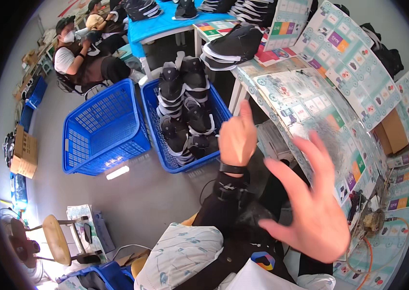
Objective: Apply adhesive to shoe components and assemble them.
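While both bare hands are raised and apart, the right hand [313, 212], lower right of centre, spreads its fingers around nothing. The left hand [238, 140], near centre, points one digit upward; whether its other fingers are closed cannot be told. Black-and-white stacked pieces [197, 116] lie in the filled blue basket [178, 169], upper centre. Good handling calls for relaxed fingers and wrists clear of the patterned worktable [281, 92].
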### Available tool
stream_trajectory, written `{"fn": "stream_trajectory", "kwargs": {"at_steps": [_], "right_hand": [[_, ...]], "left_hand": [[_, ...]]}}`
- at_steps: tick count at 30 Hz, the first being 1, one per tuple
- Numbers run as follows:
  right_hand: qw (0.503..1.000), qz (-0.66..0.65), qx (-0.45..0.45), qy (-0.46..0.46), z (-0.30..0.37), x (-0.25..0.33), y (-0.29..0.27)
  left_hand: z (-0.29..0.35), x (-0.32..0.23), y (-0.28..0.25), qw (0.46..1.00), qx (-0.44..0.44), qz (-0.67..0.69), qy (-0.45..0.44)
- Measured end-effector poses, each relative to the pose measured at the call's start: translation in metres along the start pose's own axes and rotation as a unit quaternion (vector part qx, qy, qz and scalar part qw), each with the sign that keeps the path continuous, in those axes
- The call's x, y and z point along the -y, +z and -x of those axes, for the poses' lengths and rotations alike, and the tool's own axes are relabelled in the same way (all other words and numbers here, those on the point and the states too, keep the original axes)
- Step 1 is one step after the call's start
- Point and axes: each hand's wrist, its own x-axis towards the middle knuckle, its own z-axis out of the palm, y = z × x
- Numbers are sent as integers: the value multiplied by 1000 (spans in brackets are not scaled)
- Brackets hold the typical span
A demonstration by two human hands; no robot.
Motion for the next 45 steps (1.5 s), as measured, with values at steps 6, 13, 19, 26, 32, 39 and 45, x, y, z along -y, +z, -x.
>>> {"fn": "stream_trajectory", "kwargs": {"at_steps": [6, 13, 19, 26, 32, 39, 45], "right_hand": [[996, -59, -61, 31, -59, 11, 3], [833, -368, 195, -363, -110, 7, 19], [903, -288, -5, -318, -84, -2, -13], [978, -154, -111, -85, -38, -11, 6], [893, -328, -211, -223, -50, 0, 20], [906, -307, -141, -255, -57, 0, 32], [908, -319, -109, -248, -56, 0, 34]], "left_hand": [[13, 13, -2, 947, -96, -146, 268], [23, 79, 24, 957, -39, -170, 234], [22, 75, -15, 944, -62, -211, 245], [24, 48, -21, 994, 50, 92, 30], [31, 64, -8, 964, -28, -31, 261], [37, 74, -12, 989, 52, 37, 132], [35, 64, -21, 987, 46, 1, 157]]}}
